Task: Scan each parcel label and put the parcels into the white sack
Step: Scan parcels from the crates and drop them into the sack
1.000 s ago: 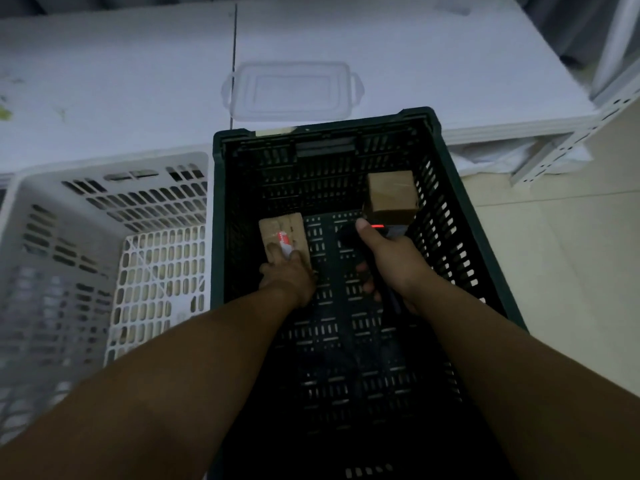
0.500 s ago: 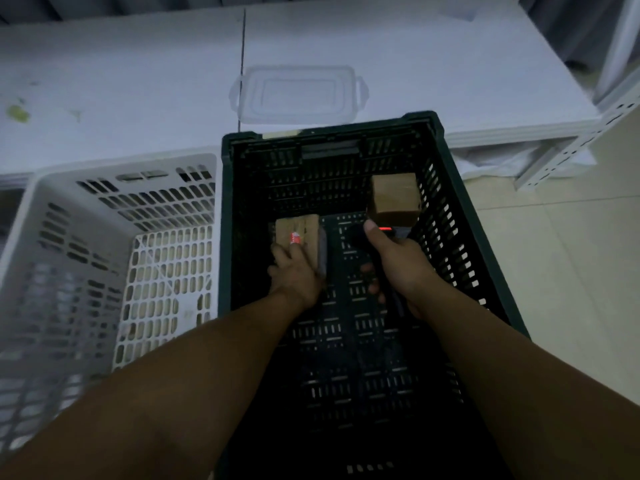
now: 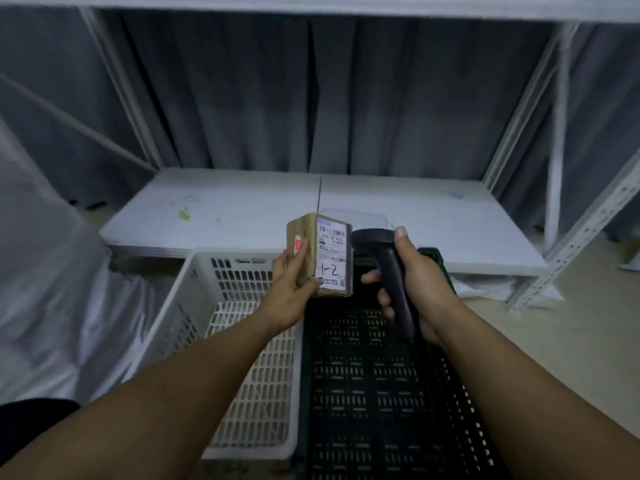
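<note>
Fingers of the left hand grip one parcel, those of the right hand one scanner.

- Reaches both bare forearms forward from the bottom corners of the view, converging toward the middle.
- Grips a small cardboard parcel upright in the left hand, fingers up its left side, thumb on the lower corner of its label face.
- Wraps the right hand round a black barcode scanner, thumb straight up, fingers curled round the handle.
- Holds both hands level, just beside each other.
</note>
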